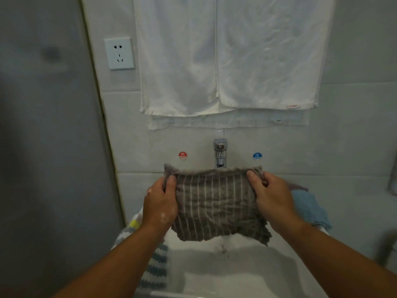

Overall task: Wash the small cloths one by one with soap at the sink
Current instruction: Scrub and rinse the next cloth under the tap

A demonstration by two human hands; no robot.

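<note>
A grey cloth with thin white stripes (217, 203) hangs spread out above the white sink (232, 274), just in front of the chrome tap (220, 153). My left hand (161, 203) pinches its upper left corner, and there are soap flecks on that hand. My right hand (270, 196) pinches the upper right corner. A blue cloth (309, 207) lies on the sink's right rim with a purplish cloth (298, 187) behind it. A striped white, teal and yellow cloth (154, 267) drapes over the left rim.
Two white towels (227, 57) hang on the tiled wall above the tap. A wall socket (119, 53) is at upper left. Red hot (182, 155) and blue cold (257, 156) stickers flank the tap. A grey door or panel (43, 125) fills the left side.
</note>
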